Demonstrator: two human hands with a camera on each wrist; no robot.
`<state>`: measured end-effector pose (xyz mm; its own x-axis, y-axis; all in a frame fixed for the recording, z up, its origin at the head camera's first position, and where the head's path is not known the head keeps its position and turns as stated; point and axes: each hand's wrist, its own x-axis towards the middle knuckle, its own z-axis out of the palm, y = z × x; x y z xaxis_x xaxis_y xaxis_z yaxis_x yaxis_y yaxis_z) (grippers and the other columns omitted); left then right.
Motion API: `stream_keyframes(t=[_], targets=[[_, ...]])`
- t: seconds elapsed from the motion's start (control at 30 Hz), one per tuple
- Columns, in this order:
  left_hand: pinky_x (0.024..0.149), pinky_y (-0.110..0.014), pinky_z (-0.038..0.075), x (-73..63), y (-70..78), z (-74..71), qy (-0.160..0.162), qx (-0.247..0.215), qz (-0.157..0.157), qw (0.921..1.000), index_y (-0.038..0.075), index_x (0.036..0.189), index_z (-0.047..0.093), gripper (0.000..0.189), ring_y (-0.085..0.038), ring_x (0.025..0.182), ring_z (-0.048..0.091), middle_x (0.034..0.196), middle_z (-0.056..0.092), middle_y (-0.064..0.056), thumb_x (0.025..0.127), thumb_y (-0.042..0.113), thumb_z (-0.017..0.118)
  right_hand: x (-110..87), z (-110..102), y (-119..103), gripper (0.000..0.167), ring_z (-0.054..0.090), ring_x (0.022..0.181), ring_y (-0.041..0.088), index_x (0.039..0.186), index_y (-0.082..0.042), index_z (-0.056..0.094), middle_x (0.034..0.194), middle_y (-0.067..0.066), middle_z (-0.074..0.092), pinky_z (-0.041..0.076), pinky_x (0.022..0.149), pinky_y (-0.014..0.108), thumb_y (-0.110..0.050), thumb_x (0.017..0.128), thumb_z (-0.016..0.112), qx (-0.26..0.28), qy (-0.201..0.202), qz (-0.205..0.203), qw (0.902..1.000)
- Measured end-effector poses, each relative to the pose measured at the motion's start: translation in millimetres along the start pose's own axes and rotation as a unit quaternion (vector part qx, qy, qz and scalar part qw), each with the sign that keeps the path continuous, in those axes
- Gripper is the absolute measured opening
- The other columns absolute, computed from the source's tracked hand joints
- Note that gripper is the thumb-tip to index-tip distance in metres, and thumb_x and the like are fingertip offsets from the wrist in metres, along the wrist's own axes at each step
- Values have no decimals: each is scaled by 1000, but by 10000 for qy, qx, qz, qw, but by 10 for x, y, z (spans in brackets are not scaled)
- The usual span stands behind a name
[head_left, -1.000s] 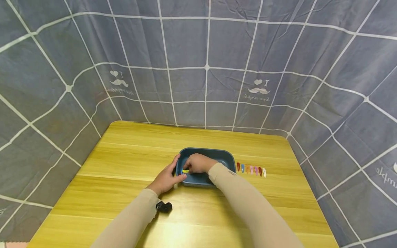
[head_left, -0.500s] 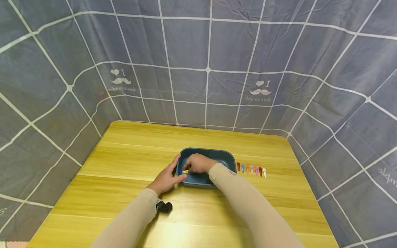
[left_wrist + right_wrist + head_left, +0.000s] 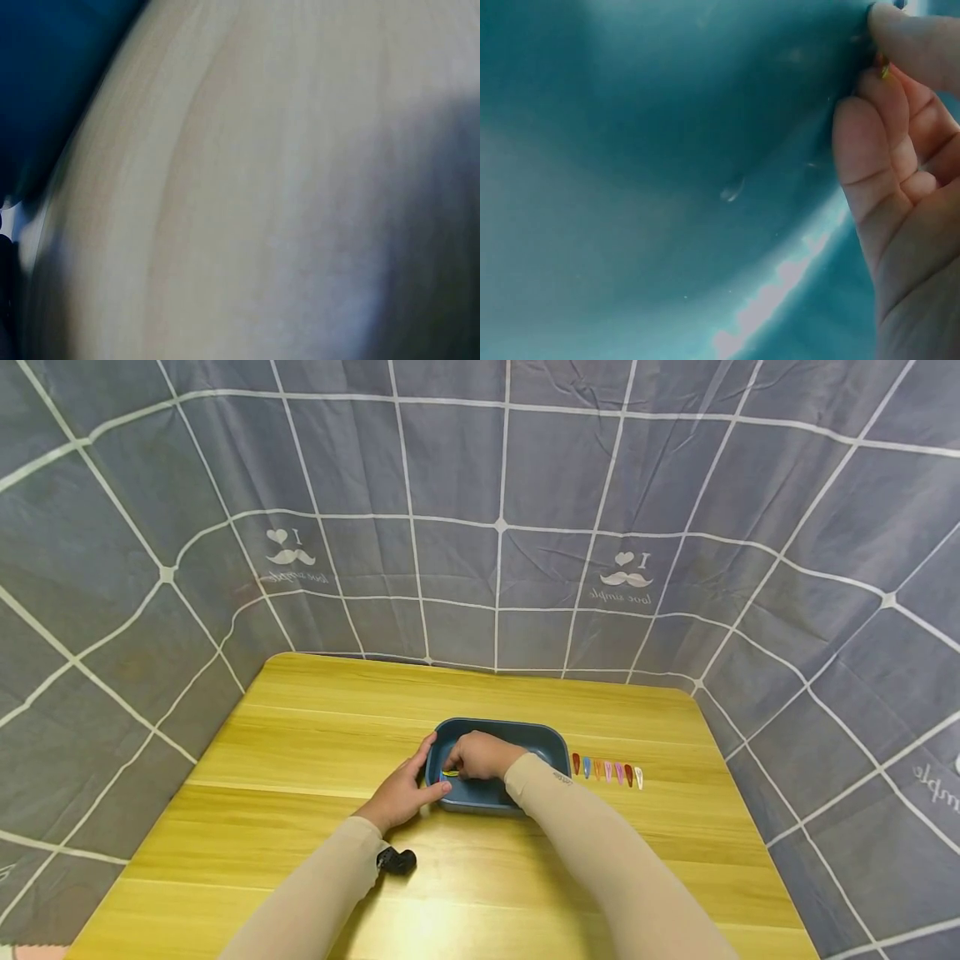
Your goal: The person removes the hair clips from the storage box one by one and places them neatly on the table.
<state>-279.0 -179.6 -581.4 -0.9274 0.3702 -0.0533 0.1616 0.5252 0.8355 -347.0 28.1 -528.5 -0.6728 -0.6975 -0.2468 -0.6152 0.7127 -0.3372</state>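
A dark blue plastic tub [image 3: 551, 737] stands near the middle of the table. My left hand [image 3: 401, 795] holds its left end, fingers along the outside and thumb over the rim. Reaching into the tub, my right hand [image 3: 483, 755] pinches a small yellow hair clip [image 3: 450, 773] by the left inner wall. In the right wrist view only a yellow-green tip of the clip [image 3: 885, 72] shows between the thumb and fingers [image 3: 861, 139]; the rest is hidden. The left wrist view catches table top and part of the tub [image 3: 60, 67], but not the left hand's grip.
To the right of the tub lies a neat row of several snap hair clips [image 3: 608, 771] in red, blue, orange, pink, purple and white. A black strap piece [image 3: 397, 861] sits at my left wrist. Grey curtain [image 3: 465, 560] with white lines surrounds the wooden table [image 3: 315, 718].
The yellow hair clip has turned slightly in my right fingers and looks thinner now. Both hands and the tub keep their places.
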Motion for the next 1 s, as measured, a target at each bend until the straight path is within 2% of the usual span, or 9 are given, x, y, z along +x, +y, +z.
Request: stream_keyframes(t=[0.1, 0.23, 0.33, 0.47, 0.57, 0.67, 0.83, 0.93, 1.0], targets=[[119, -71, 33, 0, 12, 17, -9, -19, -17, 10000, 43, 169, 7, 94, -48, 153, 37, 170, 33, -21, 100, 49, 70, -20, -1, 23, 31, 57, 72, 6, 124, -16, 81, 90, -4, 79, 51, 73, 18, -4, 97, 72, -46, 18, -20, 10000], [120, -70, 33, -1, 29, 33, -34, -24, -26, 10000, 43, 169, 6, 94, -47, 153, 38, 169, 34, -21, 100, 48, 70, -56, -4, 80, 32, 63, 86, 5, 127, -15, 79, 112, -1, 81, 52, 80, 19, -3, 99, 68, -36, 28, -33, 10000], [119, -70, 33, 2, 32, 37, -27, -15, 2, 10000, 42, 170, 6, 94, -47, 152, 39, 167, 36, -22, 100, 48, 69, -104, -22, 134, 35, 58, 78, 4, 131, -14, 76, 107, 4, 80, 49, 76, 19, -2, 100, 65, 212, 23, 17, 9998], [120, -70, 33, 5, 34, 40, -45, -99, 21, 9999, 42, 170, 5, 94, -46, 151, 41, 164, 40, -22, 101, 47, 70, -195, -87, 189, 37, 42, 57, 9, 136, -14, 73, 80, 7, 70, 42, 65, 22, -4, 102, 63, 797, 90, 173, 9966], [121, -69, 32, -4, 34, 42, -131, -213, -7, 9997, 42, 170, 3, 95, -45, 152, 39, 166, 37, -21, 102, 46, 69, -278, -169, 203, 36, 45, 55, 9, 138, -13, 71, 72, 4, 65, 44, 62, 23, -6, 104, 62, 1332, 162, 335, 9904], [122, -69, 30, -20, 37, 33, -198, -258, -55, 9995, 43, 169, 2, 95, -45, 157, 33, 172, 29, -18, 102, 45, 69, -367, -259, 212, 37, 55, 61, 11, 141, -9, 68, 69, 10, 66, 49, 62, 26, -7, 106, 61, 1859, 295, 453, 9811], [124, -68, 27, -29, 59, -5, -237, -176, -140, 9995, 45, 169, 2, 96, -43, 160, 25, 176, 19, -13, 101, 47, 70, -540, -414, 258, 39, 68, 71, 17, 145, -5, 64, 82, 17, 73, 57, 67, 29, -8, 106, 60, 2228, 713, 447, 9712], [123, -70, 27, -27, 71, -35, -262, -9, -136, 9996, 45, 169, 2, 97, -45, 160, 25, 176, 19, -13, 100, 50, 70, -672, -485, 321, 41, 70, 75, 18, 147, -6, 63, 85, 13, 74, 56, 67, 29, -8, 106, 59, 2306, 912, 506, 9674], [123, -73, 24, -29, 87, -57, -277, 133, -156, 9994, 46, 169, 2, 97, -49, 160, 20, 177, 18, -13, 99, 52, 70, -777, -521, 376, 42, 71, 77, 18, 147, -8, 63, 86, 10, 74, 55, 67, 30, -9, 106, 59, 2430, 1034, 595, 9627]])
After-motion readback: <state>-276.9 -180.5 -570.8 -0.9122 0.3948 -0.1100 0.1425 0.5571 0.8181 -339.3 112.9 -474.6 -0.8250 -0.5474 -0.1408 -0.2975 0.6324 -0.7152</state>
